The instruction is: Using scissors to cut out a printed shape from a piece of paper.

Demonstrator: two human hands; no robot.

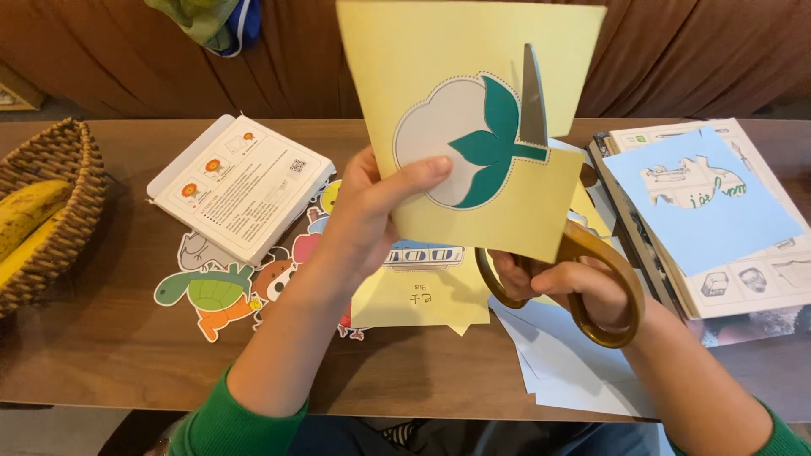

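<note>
Indoors, wooden table (110,338), brown sofa (693,51), left grip (363,219) pinching yellow card (456,51), right grip (566,283) clasping scissors (591,253)

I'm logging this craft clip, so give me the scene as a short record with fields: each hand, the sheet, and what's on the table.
left hand: left hand pinches the yellow sheet, thumb on its front
right hand: right hand in the handles of the gold scissors
blade: points up, in front of the sheet beside the teal leaf
sheet: held upright, printed with a pale puff outlined by dashes
table: animal cutouts, white booklet, blue sheet with a hole cut out
far left: wicker basket with bananas
</note>
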